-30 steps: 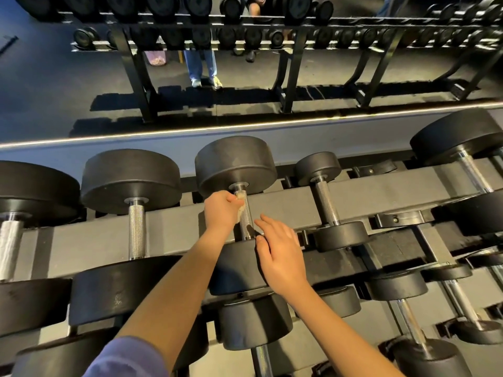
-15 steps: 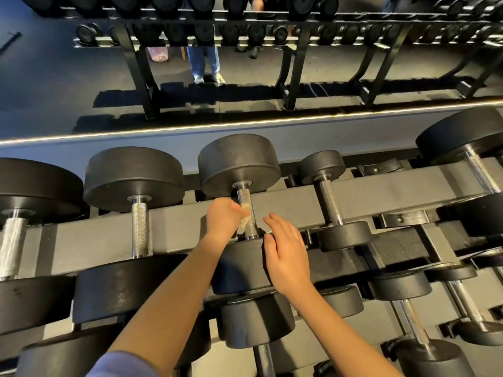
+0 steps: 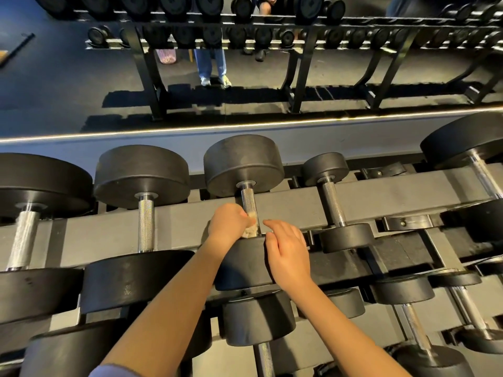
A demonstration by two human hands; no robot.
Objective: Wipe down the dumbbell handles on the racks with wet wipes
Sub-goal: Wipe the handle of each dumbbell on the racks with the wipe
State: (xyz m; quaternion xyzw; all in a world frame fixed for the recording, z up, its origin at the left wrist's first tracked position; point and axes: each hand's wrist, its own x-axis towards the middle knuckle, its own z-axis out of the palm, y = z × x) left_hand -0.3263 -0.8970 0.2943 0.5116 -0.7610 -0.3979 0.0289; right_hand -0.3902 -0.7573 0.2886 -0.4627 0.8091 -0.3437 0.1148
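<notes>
The left hand curls round a crumpled wet wipe, clamping it on the near end of the middle dumbbell's handle on the upper rack. Best to squeeze all round and slide the full knurled length — twisting too. The handle's long axis runs near to far, leaning slightly left. The right hand, fingers loose and holding nothing, rests on the near head.

a person in blue jeans and pale shoes stands on the dark floor, a pink container just beside them, a light strip nearer the camera.
</notes>
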